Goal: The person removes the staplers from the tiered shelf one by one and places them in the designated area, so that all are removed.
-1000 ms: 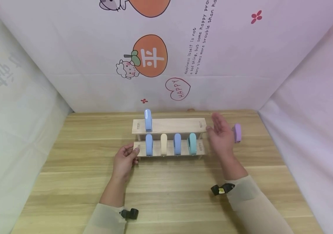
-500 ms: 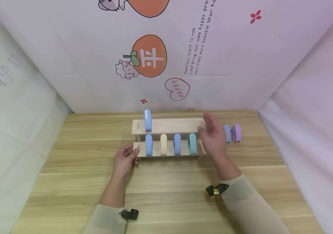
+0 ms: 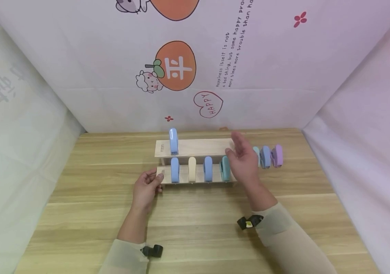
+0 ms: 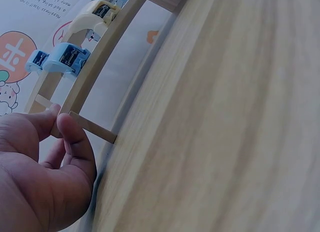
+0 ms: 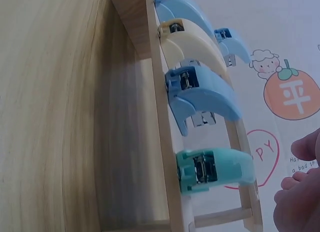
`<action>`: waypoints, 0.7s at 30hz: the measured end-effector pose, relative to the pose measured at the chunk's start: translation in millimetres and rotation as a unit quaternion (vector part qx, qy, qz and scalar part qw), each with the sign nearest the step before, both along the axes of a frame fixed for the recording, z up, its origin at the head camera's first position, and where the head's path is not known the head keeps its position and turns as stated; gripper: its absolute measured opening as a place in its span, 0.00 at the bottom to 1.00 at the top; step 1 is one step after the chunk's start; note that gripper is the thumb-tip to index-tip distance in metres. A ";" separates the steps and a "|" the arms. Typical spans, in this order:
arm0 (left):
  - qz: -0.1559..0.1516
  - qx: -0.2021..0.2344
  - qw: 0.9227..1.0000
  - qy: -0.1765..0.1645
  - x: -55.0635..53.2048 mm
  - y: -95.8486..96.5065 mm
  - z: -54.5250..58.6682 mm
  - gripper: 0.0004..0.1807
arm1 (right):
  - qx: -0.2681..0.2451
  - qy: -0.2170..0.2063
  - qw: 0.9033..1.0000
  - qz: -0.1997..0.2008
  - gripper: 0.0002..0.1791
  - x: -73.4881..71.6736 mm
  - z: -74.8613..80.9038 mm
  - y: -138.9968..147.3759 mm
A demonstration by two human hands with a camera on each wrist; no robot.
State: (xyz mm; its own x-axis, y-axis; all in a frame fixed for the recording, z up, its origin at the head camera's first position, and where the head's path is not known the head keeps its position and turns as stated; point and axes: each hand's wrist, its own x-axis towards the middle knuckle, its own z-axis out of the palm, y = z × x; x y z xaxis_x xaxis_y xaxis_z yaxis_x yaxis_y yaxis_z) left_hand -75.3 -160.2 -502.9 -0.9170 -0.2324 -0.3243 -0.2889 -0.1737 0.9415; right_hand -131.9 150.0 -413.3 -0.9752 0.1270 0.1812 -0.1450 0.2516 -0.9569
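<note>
My left hand (image 3: 146, 185) pinches the left end of the lower shelf of a small two-step wooden rack (image 3: 200, 175) between thumb and fingers. That lower shelf carries a row of small staplers: a blue stapler (image 3: 175, 169), a cream stapler (image 3: 192, 169), another blue stapler (image 3: 208, 169) and a teal stapler (image 5: 217, 168). On the upper shelf a light blue stapler (image 3: 173, 141) stands near the left end. My right hand (image 3: 244, 161) hovers over the rack's right end, fingers extended and nothing held. It covers part of both shelves in the head view.
Right of the rack, a purple stapler (image 3: 277, 155), a blue stapler (image 3: 265, 156) and a partly hidden teal stapler (image 3: 256, 154) stand side by side on the wooden table (image 3: 195, 228). A white printed cloth (image 3: 267, 95) rises behind the table, with more white cloth at both sides.
My right hand has moved left, from beside the rack to over its right end, uncovering the blue and teal staplers on the table. My left hand has kept its grip on the rack.
</note>
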 end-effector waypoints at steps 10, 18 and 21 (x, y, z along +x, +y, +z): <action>0.001 0.010 1.000 -0.003 -1.2 -0.1 0.0 0.24 | -0.018 -0.018 1.000 0.017 0.34 -1.8 2.1 -10.6; 0.000 0.014 1.000 0.000 -1.1 -1.4 -1.0 0.24 | -0.023 -0.011 0.999 0.029 0.33 0.1 4.7 -23.3; 0.002 0.015 1.000 0.001 -1.2 -1.7 -0.9 0.23 | -0.031 0.002 0.999 0.041 0.33 0.8 3.4 -30.4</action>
State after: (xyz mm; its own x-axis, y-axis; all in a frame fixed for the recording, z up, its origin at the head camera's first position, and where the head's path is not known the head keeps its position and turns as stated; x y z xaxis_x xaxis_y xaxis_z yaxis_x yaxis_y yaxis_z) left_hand -76.5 -161.8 -503.8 -0.9166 -0.2262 -0.3296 -0.2863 -0.2038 0.9362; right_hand -131.1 119.7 -409.9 -0.9820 0.0588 0.1797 -0.1668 0.1783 -0.9697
